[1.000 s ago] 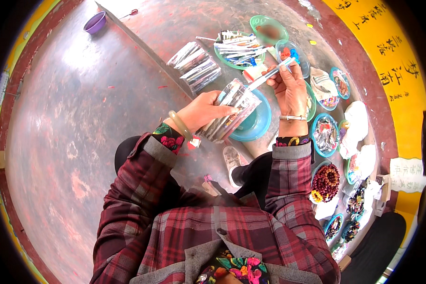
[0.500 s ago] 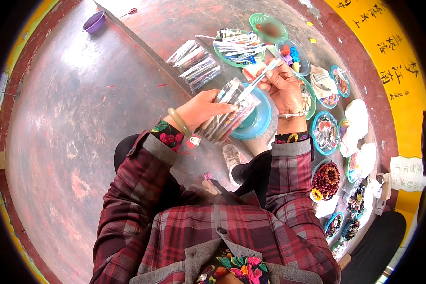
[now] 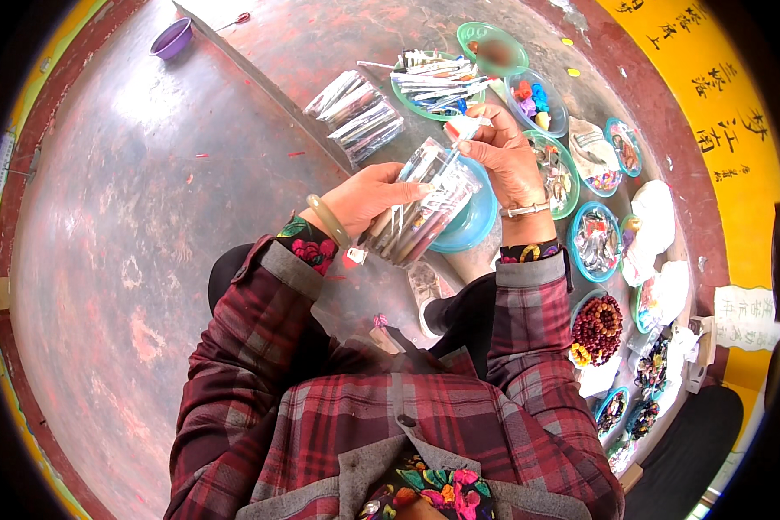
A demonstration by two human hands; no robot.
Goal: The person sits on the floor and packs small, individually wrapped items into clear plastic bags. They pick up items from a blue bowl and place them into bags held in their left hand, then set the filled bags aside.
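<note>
My left hand (image 3: 364, 204) is closed around a clear plastic bag (image 3: 425, 195) packed with slim pen-like sticks, thumb across its front. The bag is tilted, its upper end toward my right hand. At that upper end, my right hand (image 3: 507, 160) has thumb and fingers pinched together. Whether they grip a stick's end or the bag's film, I cannot make out. Behind the bag a blue basin (image 3: 481, 217) is partly hidden. Further off, a green basket (image 3: 400, 94) holds many loose white sticks, and filled bags of sticks (image 3: 355, 117) lie to its left.
Along the right stand several bowls: a green one with small items (image 3: 572, 178), a blue one with wrapped pieces (image 3: 596, 243), and one of dark red beads (image 3: 596, 329). A purple bowl (image 3: 172, 40) sits far left on the floor. My shoe (image 3: 425, 286) is below the bag.
My right hand has come down and left to the bag's upper end. The white stick it held up no longer stands out clear of the bag. My left hand has barely moved.
</note>
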